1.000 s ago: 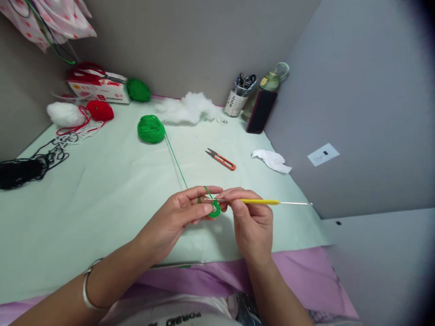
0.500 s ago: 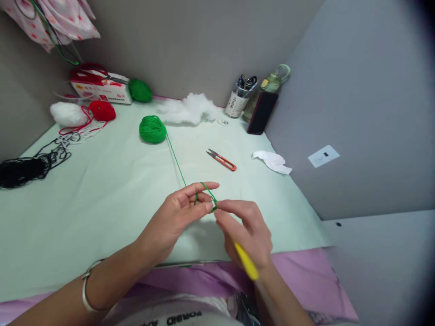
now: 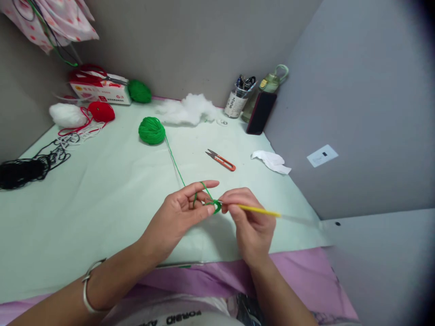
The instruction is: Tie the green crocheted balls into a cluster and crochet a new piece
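Observation:
Between thumb and fingers, my left hand pinches a small ring of green yarn. A strand loops over its raised index finger and around a lower finger. From there the strand runs back to a green yarn ball. My right hand is closed around a crochet hook with a yellow handle, held like a pen. Its metal tip reaches the yarn at the left fingertips; whether it passes through the ring is too small to tell.
Orange thread snips lie beyond my hands, with crumpled white paper to their right. White stuffing, a pen cup and a phone against a bottle stand at the back. Black yarn lies left.
My right hand has turned, swinging the hook's yellow handle from pointing down toward me to pointing right, nearly level. The green ring now shows more openly. My left hand stays nearly still.

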The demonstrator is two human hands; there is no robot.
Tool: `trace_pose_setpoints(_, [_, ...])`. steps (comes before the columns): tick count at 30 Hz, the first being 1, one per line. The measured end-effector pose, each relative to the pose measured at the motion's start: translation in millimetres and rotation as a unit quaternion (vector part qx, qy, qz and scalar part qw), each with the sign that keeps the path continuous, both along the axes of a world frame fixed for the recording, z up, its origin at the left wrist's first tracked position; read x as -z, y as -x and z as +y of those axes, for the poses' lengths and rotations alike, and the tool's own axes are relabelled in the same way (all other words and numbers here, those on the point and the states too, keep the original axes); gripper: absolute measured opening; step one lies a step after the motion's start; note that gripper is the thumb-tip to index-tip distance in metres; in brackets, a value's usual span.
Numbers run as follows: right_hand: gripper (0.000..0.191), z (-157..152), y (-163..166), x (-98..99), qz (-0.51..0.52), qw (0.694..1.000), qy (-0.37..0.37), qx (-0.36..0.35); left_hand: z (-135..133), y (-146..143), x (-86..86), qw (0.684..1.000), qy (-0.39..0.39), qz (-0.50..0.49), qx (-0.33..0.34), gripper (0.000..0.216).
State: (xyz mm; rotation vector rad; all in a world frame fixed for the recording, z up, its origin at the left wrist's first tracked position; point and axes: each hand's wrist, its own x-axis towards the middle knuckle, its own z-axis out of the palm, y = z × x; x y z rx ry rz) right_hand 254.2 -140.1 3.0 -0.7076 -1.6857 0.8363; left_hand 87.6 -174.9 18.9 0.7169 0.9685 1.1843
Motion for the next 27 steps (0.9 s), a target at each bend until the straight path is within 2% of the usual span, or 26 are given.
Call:
trace_pose_setpoints(2, [0.029, -3, 0, 5.1, -0.089, 0.987, -0.122, 0.053, -1, -2, 0.1, 1.000, 0.007, -0.021, 0.005, 0.047])
trace_pose_setpoints(4, [0.033, -4, 0, 7.8, -0.117, 0.973, -0.183, 0.077, 0, -2, -0.1, 0.997, 0.031, -0.066, 0.026, 0.048])
trace_pose_setpoints(6, [0.026, -3, -2, 6.2, -0.062, 0.986, -0.135, 0.076, 2, 1, -1.0, 0.991, 0.055, -0.112, 0.045, 0.042])
trace_pose_setpoints(8, [0.018, 0, -3, 1.3, 0.043, 0.997, -0.023, 0.067, 4, 4, -2.5, 0.988, 0.063, -0.133, 0.052, 0.035])
trace_pose_setpoints(10, [0.017, 2, -2, -3.9, 0.127, 0.988, 0.079, 0.042, 6, 6, -4.4, 0.990, 0.056, -0.121, 0.049, 0.031])
trace_pose_setpoints(12, [0.016, 4, 0, -6.8, 0.143, 0.982, 0.126, -0.002, 6, 6, -5.7, 0.994, 0.042, -0.091, 0.048, 0.031])
trace_pose_setpoints(15, [0.014, 4, 3, -5.9, 0.116, 0.985, 0.118, -0.043, 5, 5, -5.6, 0.996, 0.027, -0.067, 0.056, 0.032])
trace_pose_setpoints(22, [0.015, 6, 3, -1.7, 0.124, 0.981, 0.137, -0.067, 3, 7, -0.7, 0.998, 0.026, -0.023, 0.057, 0.042])
trace_pose_setpoints(27, [0.017, 7, 4, -3.4, 0.118, 0.977, 0.147, -0.095, 3, 5, -2.5, 0.998, 0.005, -0.031, 0.061, 0.034])
